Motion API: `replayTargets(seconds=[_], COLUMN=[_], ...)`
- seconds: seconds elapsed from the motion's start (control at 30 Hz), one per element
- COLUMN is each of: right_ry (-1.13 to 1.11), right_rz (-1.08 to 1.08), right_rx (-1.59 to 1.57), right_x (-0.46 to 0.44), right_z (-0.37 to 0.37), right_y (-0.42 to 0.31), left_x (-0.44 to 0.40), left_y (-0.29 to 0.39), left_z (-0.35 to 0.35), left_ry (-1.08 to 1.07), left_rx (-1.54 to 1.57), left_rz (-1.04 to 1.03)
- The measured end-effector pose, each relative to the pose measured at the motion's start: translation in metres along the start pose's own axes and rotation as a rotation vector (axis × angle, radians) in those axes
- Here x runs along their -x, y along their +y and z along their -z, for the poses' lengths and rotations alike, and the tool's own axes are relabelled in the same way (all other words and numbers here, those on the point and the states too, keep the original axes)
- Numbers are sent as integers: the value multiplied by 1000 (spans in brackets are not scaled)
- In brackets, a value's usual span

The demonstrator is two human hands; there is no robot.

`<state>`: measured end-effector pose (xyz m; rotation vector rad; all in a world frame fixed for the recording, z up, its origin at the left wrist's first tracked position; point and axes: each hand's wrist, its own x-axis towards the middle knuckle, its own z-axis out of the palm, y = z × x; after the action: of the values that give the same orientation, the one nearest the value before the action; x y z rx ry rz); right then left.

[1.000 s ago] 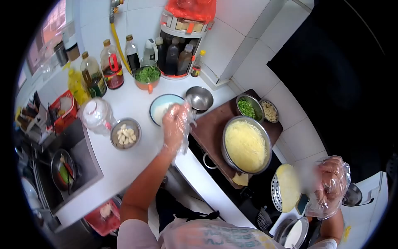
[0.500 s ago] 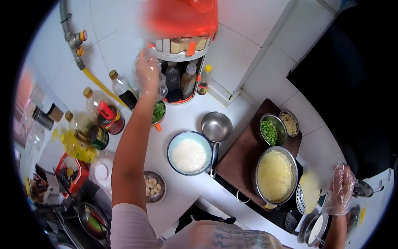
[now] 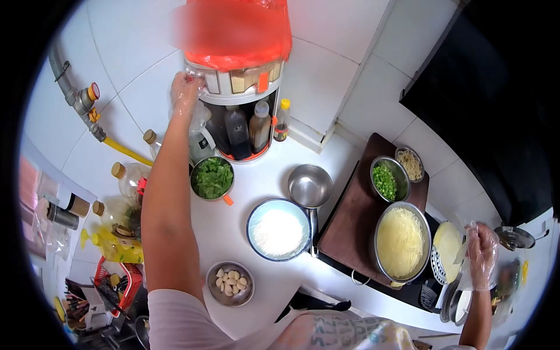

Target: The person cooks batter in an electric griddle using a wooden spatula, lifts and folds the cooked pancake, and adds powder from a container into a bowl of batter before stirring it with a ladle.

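My left hand (image 3: 186, 93), in a clear plastic glove, reaches up to the left side of a spice rack (image 3: 219, 83) under a red plastic bag (image 3: 233, 35). Its fingers are bent at the rack's edge, and what they hold, if anything, is hidden. My right hand (image 3: 482, 248), gloved too, is raised at the right with its fingers curled. Beside it a pale round slice (image 3: 448, 251) lies on a perforated ladle (image 3: 437, 265). Whether the right fingers grip anything is too unclear to tell.
A bowl of white contents (image 3: 279, 229), a steel pan (image 3: 310, 185), a bowl of garlic (image 3: 231, 284) and a pot of greens (image 3: 212, 178) stand on the counter. A brown board (image 3: 350, 224) bears bowls of shreds (image 3: 402, 242) and chopped greens (image 3: 385, 182). Bottles line the left.
My left hand has gone from above the white bowl up and left to the rack. The view has shifted toward the rack. My right hand stays raised at the right.
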<state>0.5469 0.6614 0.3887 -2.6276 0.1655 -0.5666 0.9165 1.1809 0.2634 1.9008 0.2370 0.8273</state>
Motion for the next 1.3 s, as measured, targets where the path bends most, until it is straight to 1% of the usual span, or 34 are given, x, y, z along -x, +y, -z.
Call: replayTargets(seconds=[0.1, 0.17, 0.2, 0.3, 0.4, 0.43, 0.5, 0.57, 0.6, 0.67, 0.7, 0.73, 0.77, 0.8, 0.83, 0.87, 0.9, 1.03, 1.1, 1.13, 1.23, 1.3], right_ry=[8, 0, -9, -23, -57, -75, -84, -60, -88, -74, -94, -99, -60, -19, 41, 2, 140, 184, 155, 144, 157, 137], right_rz=[-30, -45, -112, -96, -105, -110, -138, -159, -111, 35, 163, 209, 320, 406, 417, 371, 413, 169, 65, 16, -86, -138], right_rx=[6, -23, -112, -207, -243, -238, -290, -364, -336, -303, -243, -257, -285, -205, -93, -70, -33, 56, 130, 175, 256, 273], right_x=[-2, -1, 1, 4, 14, 20, 30, 47, 54, 74, 82, 95, 109, 123, 140, 160, 179, 248, 282, 298, 335, 350], right_z=[1, 4, 5, 9, 12, 16, 21, 23, 29, 41, 48, 54, 57, 61, 67, 77, 80, 118, 137, 142, 157, 166], right_y=[-11, -9, -10, -5, 11, 18, 25, 43, 43, 51, 54, 62, 71, 81, 89, 102, 123, 186, 210, 221, 252, 267], left_x=[23, 28, 30, 66, 108, 130, 183, 238, 266, 327, 361, 398, 437, 473, 503, 537, 573, 694, 743, 766, 813, 836], left_y=[12, -7, -17, 0, 10, 26, 79, 109, 122, 151, 167, 189, 210, 225, 243, 261, 279, 316, 332, 335, 356, 367], left_z=[8, 17, 20, 36, 54, 61, 67, 65, 60, 37, 23, 9, -6, -21, -32, -42, -51, -80, -87, -92, -92, -92], left_ry=[135, 179, 202, 248, 203, 175, 109, -10, -77, -136, -172, -234, -304, -302, -372, -426, -485, -692, -767, -853, -912, -982], left_rx=[-250, -139, -85, 27, 74, 77, 89, 184, 233, 341, 409, 460, 515, 520, 487, 523, 557, 601, 626, 768, 698, 712], left_rz=[-131, -133, -133, -56, -215, -204, -184, -249, -274, -414, -477, -463, -444, -436, -544, -526, -505, -465, -450, -341, -497, -434])
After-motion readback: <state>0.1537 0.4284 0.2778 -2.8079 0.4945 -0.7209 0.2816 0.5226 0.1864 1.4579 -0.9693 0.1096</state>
